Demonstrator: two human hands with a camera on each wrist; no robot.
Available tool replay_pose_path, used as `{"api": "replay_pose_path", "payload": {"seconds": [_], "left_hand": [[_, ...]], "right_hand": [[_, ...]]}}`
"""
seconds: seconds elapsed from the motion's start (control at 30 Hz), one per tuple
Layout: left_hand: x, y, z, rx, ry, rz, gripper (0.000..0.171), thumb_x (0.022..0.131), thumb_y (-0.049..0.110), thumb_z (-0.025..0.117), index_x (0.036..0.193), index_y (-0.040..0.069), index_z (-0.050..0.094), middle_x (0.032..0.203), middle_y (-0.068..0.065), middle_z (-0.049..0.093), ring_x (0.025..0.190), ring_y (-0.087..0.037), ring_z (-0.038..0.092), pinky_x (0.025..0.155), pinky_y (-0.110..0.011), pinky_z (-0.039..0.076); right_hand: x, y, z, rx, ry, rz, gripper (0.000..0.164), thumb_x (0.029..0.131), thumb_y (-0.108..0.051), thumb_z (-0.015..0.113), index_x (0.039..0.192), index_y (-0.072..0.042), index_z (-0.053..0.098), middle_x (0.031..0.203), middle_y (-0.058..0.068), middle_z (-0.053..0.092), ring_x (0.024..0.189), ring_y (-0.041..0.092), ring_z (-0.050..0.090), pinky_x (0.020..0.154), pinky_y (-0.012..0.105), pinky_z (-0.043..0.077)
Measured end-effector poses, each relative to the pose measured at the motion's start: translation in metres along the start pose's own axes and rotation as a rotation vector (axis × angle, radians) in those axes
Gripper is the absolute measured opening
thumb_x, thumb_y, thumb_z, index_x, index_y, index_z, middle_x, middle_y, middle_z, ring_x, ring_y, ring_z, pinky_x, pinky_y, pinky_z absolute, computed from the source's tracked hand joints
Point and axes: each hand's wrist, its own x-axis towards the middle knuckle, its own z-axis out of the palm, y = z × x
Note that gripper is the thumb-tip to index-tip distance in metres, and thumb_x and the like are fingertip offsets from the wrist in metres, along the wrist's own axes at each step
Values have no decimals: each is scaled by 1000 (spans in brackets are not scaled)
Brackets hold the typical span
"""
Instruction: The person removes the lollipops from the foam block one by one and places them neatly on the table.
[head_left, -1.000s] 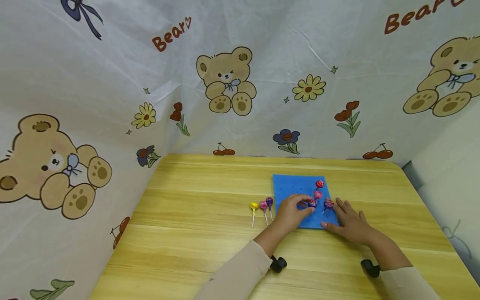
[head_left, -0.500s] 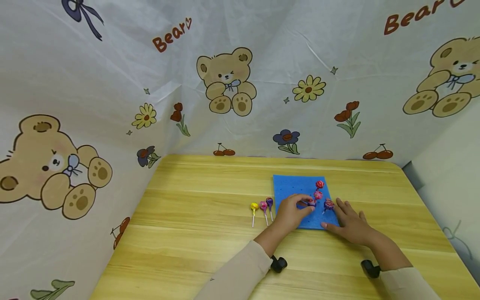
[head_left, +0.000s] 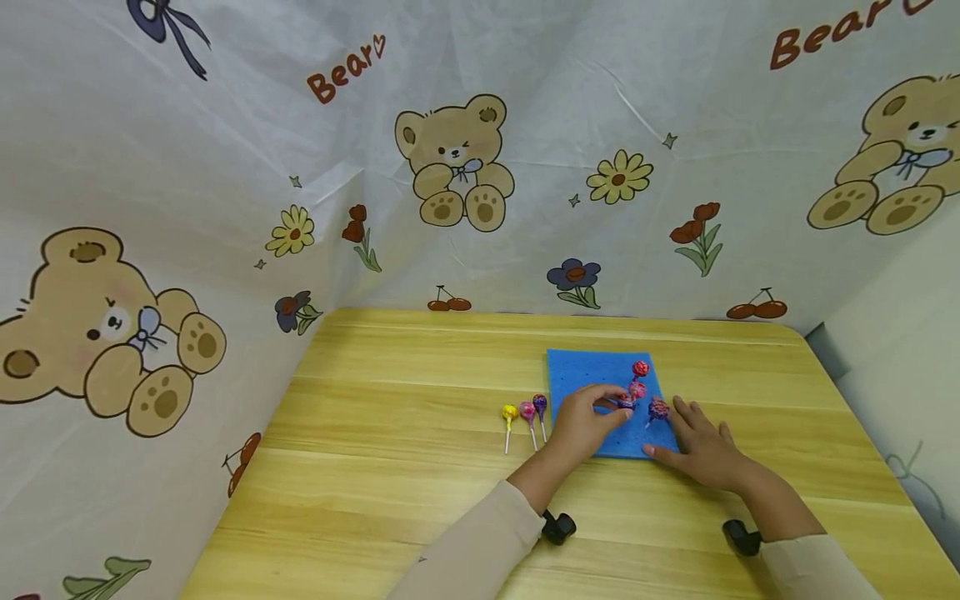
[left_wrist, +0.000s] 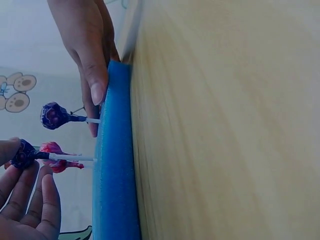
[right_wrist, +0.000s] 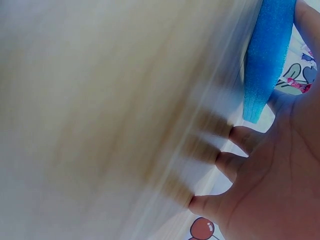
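My left hand (head_left: 581,423) pinches the wrapped head of a purple lollipop (left_wrist: 22,154) between thumb and fingers. Its white stick points down at the blue foam board (head_left: 581,367), the tip meeting the surface; how deep it sits I cannot tell. Another purple lollipop (head_left: 657,408) stands in the board to the right. Behind the held one, a pink lollipop (head_left: 637,389) and a red lollipop (head_left: 641,368) stand in a row. My right hand (head_left: 705,446) rests with spread fingers against the board's right edge, thumb on its near corner, other fingertips touching the table.
Left of the board, a yellow lollipop (head_left: 510,412), a pink lollipop (head_left: 528,411) and a purple lollipop (head_left: 540,403) lie side by side on the wooden table (head_left: 375,467). Small holes dot the board. A bear-printed cloth (head_left: 525,167) hangs behind the table.
The left fingers and the held purple lollipop have shifted very slightly toward the back of the board. The right hand stays where it was.
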Motion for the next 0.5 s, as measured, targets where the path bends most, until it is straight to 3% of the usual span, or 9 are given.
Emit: {"api": "replay_pose_path", "payload": {"seconds": [0.27,0.5], "left_hand": [[-2,6,-5,-24,0,10,30,92,29,76,121,23,73,115,13,70,98,2,65,78,-14,54],[-6,5,-12,-55,17,3,27,92,28,76,119,27,72,112,15,69,101,-1,65,80,-16,54]], "right_hand": [[0,0,0,-2,0,3,95,96,-56,60,156,9,24,163,36,12,147,62,6,102,87,3],[-1,-1,-1,2,4,-2,95,96,-56,60,156,9,25,163,36,13,148,62,6,102,87,3]]}}
